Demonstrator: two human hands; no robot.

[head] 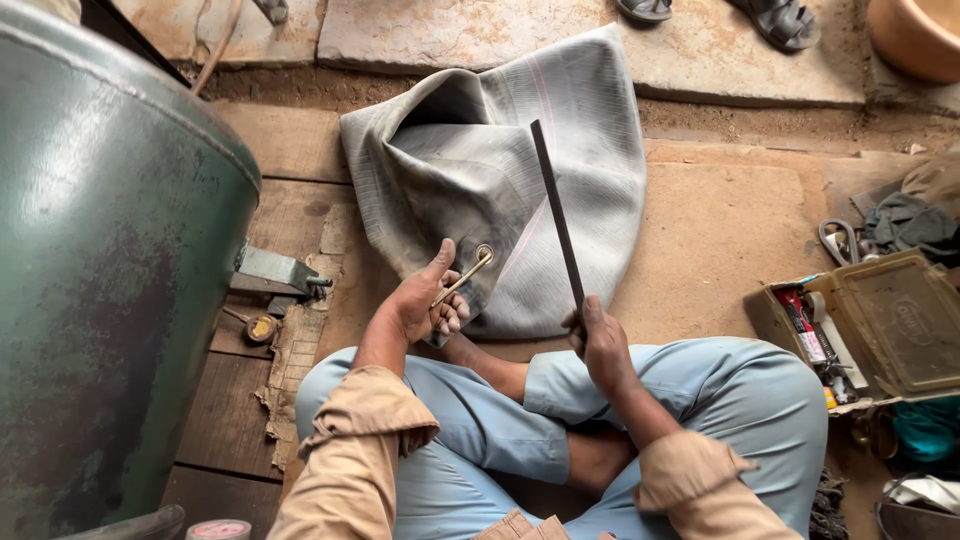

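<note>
Grey rubber, a large inner tube, lies folded on the floor ahead of the crossed legs, its far folds hiding what lies under it. The left hand is curled shut on the tube's near edge, gripping a brass valve stem that angles up from the fingers. The right hand, right of the tube's lower edge, is closed around a long dark flat file that rises over the rubber. Far right of the tube an open metal box holds small tubes and tools, hard to tell apart; scissors lie beyond it. Left of the tube a green tank is cut off by the frame.
</note>
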